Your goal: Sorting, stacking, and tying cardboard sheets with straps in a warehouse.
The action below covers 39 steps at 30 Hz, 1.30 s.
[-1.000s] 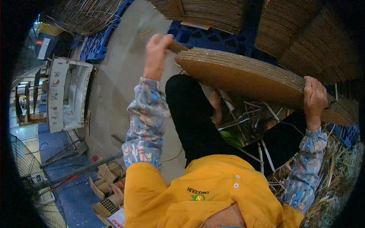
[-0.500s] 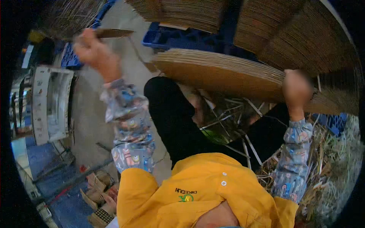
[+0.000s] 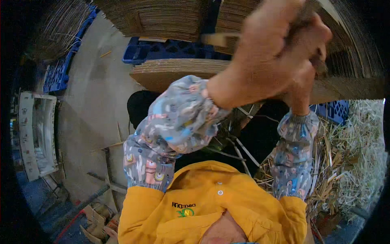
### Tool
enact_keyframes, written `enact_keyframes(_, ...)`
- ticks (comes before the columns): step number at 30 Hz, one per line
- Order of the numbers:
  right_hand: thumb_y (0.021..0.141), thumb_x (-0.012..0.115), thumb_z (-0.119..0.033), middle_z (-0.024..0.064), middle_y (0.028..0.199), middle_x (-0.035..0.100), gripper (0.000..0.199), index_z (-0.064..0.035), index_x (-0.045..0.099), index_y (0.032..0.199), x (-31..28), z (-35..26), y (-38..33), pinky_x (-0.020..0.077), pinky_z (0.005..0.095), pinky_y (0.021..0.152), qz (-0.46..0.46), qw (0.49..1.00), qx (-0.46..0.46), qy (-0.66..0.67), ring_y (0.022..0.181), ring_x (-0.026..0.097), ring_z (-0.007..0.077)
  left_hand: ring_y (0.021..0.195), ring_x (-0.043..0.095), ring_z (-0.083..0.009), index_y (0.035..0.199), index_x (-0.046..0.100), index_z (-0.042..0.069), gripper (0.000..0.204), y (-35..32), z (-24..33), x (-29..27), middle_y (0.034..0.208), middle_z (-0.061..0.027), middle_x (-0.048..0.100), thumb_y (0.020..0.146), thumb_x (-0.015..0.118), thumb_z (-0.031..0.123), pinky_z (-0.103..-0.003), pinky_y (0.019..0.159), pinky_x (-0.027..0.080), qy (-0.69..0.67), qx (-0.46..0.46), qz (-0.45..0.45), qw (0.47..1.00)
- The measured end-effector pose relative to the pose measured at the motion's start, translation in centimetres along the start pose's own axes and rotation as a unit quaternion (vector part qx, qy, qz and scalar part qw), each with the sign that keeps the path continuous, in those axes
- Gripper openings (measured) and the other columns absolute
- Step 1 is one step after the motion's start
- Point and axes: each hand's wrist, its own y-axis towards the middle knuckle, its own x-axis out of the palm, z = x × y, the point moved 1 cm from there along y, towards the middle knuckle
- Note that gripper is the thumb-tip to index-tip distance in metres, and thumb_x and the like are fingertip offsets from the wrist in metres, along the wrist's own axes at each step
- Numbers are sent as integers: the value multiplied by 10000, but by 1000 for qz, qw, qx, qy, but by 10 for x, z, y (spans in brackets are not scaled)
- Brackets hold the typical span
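Far left, nine o'clock: a white frame-like fixture (image 3: pixel 36 134) stands on the concrete floor (image 3: pixel 93 101), with blue pallets (image 3: pixel 57 73) beyond it at ten o'clock
Left hand (image 3: pixel 268 53): raised close to the camera at one o'clock, fingers curled shut around a thin flat strip (image 3: pixel 217 39) that pokes out toward twelve o'clock
Thing in hand: a stack of brown cardboard sheets (image 3: pixel 174 73), lying flat across the middle from eleven to three o'clock, its layered edge facing us
Right hand (image 3: pixel 300 91): at two o'clock, partly hidden behind the left; it seems clamped on the stack's near edge, though I cannot tell the grip for sure
Position: the stack sits just beyond both hands, above the person's lap, with taller piles (image 3: pixel 162 16) behind it at twelve
Handling, as I judge it: stiff but bendable, bulky rather than heavy, edges liable to crush; best held at two well-separated points along the long edge
Right side, four o'clock: loose straw (image 3: pixel 357 154) heaped on the ground
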Motion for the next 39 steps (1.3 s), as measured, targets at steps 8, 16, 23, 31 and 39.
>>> enact_keyframes(8, 910, 517, -301, 124, 1244, 579, 459, -37, 518, 1285, -131, 33, 54, 471, 408, 913, -34, 959, -174, -219, 1075, 594, 267, 984, 580, -278, 1131, 578, 26, 384, -19, -53, -23, 1101, -142, 605, 870, 641, 300, -368, 824, 456, 254, 79, -99, 959)
enact_keyframes(16, 884, 591, -281, 172, 1306, 524, 528, -61, 463, 1346, -440, 195, -57, 401, 397, 990, -109, 636, 174, -744, 1166, 519, 329, 1116, 521, -310, 1298, 490, 48, 538, -100, -57, -161, 1217, -142, 565, 848, 648, 297, -379, 945, 388, 533, -39, -345, 772)
enact_keyframes(23, 878, 638, -128, 115, 1001, 629, 208, 3, 630, 1039, -185, 65, -52, 472, 303, 833, -101, 970, 59, -212, 950, 600, 204, 1156, 510, -273, 1365, 430, 64, 564, -103, -69, -155, 1285, -122, 540, 906, 548, 370, -376, 951, 375, 591, -96, -364, 713)
enact_keyframes(31, 785, 693, -85, 122, 1028, 594, 246, -36, 646, 1021, 1, -42, -32, 466, 407, 840, -141, 984, -99, -54, 983, 563, 306, 1197, 492, -250, 1366, 439, 85, 477, -96, -82, -158, 1324, -111, 524, 962, 457, 338, -357, 953, 356, 550, -149, -384, 727)
enact_keyframes(39, 792, 692, -101, 130, 1096, 579, 317, -70, 652, 1106, 15, -33, -53, 428, 421, 921, -122, 989, -75, -40, 1051, 539, 320, 1231, 461, -230, 1396, 401, 110, 478, -94, -108, -172, 1355, -106, 493, 970, 439, 323, -392, 987, 311, 579, -87, -365, 724)
